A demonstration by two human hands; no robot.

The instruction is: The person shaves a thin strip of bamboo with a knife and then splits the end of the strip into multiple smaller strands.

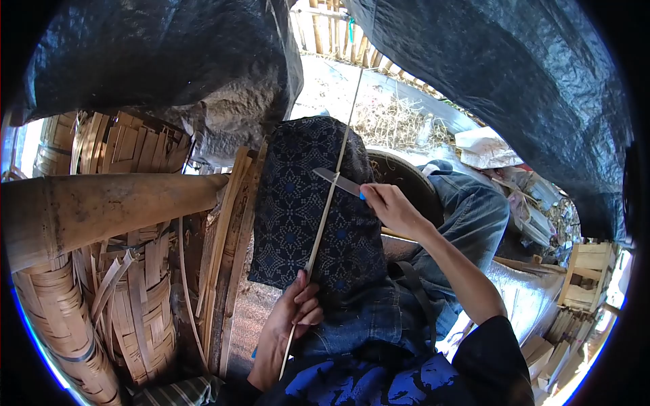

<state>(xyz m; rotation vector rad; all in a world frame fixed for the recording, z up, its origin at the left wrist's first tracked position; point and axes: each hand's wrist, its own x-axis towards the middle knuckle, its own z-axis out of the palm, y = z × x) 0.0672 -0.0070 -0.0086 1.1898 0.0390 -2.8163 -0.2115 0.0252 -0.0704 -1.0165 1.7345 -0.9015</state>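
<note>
A long pale strip (325,216) is held slantwise over a patterned cloth (284,227), probably spread as a guard. The strip is pinched between thumb and fingers of the left hand (292,310), apparently for steadiness, while a knife (347,185) is gripped in the curled fingers of the right hand (396,211), its blade laid across the strip.

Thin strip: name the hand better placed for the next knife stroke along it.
Right, probably: the right hand grips the knife, which meets the thin strip, while the left hand holds that strip lower in the view.
</note>
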